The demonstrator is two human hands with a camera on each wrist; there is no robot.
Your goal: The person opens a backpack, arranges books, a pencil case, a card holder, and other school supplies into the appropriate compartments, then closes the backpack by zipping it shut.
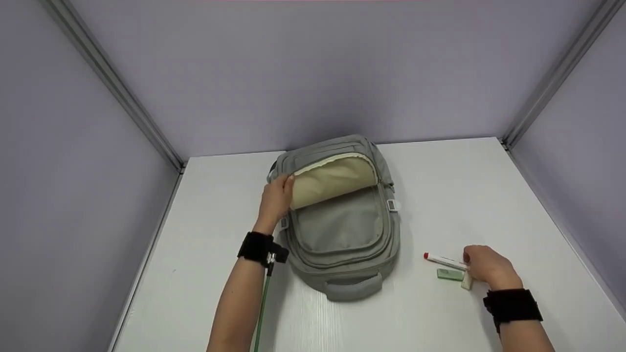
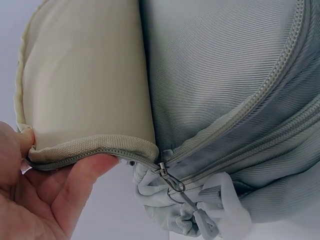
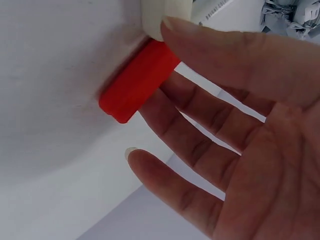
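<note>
A backpack (image 1: 342, 230) lies mid-table (image 1: 513, 195), its flap (image 1: 332, 183) folded back. To its right, near the front edge, lie a pen (image 1: 444, 261), an eraser (image 1: 450, 274) just before it, and a small block (image 1: 467, 281) beside that.

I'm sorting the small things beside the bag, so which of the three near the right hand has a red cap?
The white marker, lying farthest from the person of the three; the green eraser and the cream piece have none.

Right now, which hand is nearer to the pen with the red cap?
The right hand. Its fingers are at the white pen on the table, beside the backpack. The left hand is across the backpack, holding up its flap.
</note>
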